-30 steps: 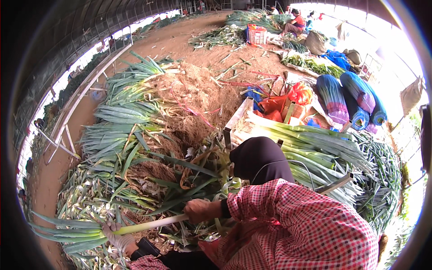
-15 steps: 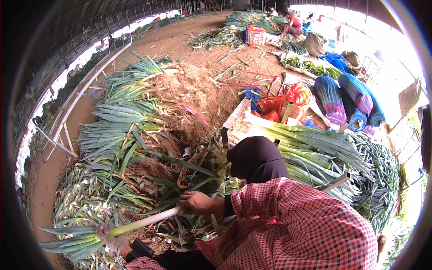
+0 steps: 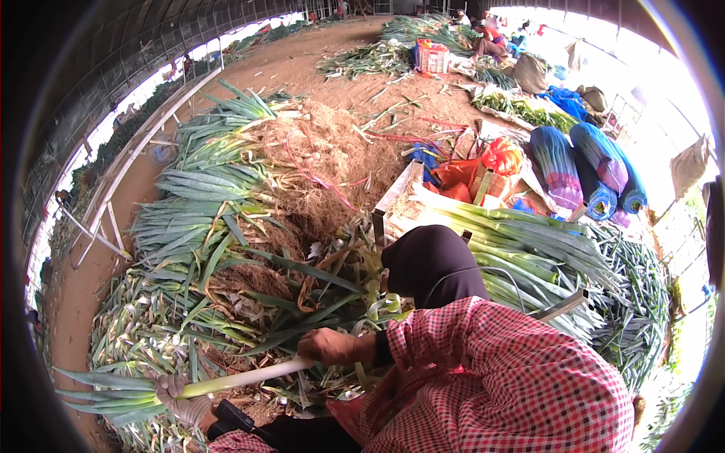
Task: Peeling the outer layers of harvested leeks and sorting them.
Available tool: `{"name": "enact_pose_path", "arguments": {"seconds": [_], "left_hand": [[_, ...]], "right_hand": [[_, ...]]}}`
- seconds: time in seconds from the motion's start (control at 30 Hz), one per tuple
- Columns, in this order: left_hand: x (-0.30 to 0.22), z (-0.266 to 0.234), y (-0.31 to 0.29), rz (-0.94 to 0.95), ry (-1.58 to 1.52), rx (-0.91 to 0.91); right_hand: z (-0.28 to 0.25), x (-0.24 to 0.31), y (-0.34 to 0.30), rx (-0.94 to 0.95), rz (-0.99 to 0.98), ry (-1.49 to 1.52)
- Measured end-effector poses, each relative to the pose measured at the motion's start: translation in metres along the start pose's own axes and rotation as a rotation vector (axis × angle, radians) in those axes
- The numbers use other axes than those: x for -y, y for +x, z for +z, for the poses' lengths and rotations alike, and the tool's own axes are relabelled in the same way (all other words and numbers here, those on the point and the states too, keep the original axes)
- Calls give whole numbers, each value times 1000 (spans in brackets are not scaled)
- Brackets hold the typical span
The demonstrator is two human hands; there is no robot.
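Note:
A long leek point(image 3: 236, 379) lies across in front of me, its green leaves pointing left and its white end toward the right. My left hand point(image 3: 180, 400), in a greyish glove, is closed around it where the leaves begin to fan out. My bare right hand point(image 3: 329, 347) is closed at the white end; the tip is hidden by the fingers. Below and around both hands lie peeled leaves and trimmings point(image 3: 143, 343). Just beyond them rests a heap of unpeeled leeks point(image 3: 208, 200) with brown roots point(image 3: 321, 143).
On my right, cleaned leeks point(image 3: 513, 234) are stacked in a metal-framed rack point(image 3: 396, 192), past my dark-clothed knee point(image 3: 434, 264). Wrapped blue-and-purple bundles point(image 3: 555, 166) stand behind it. A metal rail point(image 3: 143, 155) runs along the left. Farther off, a person point(image 3: 491, 41) sits near a red-and-white crate point(image 3: 432, 57).
The leek and my left hand have shifted slightly left and down. My right hand has turned a little and stays closed at the white end.

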State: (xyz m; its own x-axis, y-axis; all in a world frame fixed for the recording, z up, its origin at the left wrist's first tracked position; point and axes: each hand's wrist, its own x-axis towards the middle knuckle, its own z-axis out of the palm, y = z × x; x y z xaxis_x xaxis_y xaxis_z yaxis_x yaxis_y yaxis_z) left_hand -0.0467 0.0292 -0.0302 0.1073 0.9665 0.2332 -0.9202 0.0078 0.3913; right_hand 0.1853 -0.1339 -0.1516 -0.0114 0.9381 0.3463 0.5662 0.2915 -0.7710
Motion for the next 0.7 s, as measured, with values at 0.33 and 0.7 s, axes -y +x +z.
{"name": "enact_pose_path", "arguments": {"seconds": [0.33, 0.7], "left_hand": [[-12, -7, 14, -178, -359, 687], [17, -41, 8, -134, 279, -545]], "right_hand": [[-22, 28, 12, 407, 330, 244], [-21, -2, 31, -104, -128, -524]]}}
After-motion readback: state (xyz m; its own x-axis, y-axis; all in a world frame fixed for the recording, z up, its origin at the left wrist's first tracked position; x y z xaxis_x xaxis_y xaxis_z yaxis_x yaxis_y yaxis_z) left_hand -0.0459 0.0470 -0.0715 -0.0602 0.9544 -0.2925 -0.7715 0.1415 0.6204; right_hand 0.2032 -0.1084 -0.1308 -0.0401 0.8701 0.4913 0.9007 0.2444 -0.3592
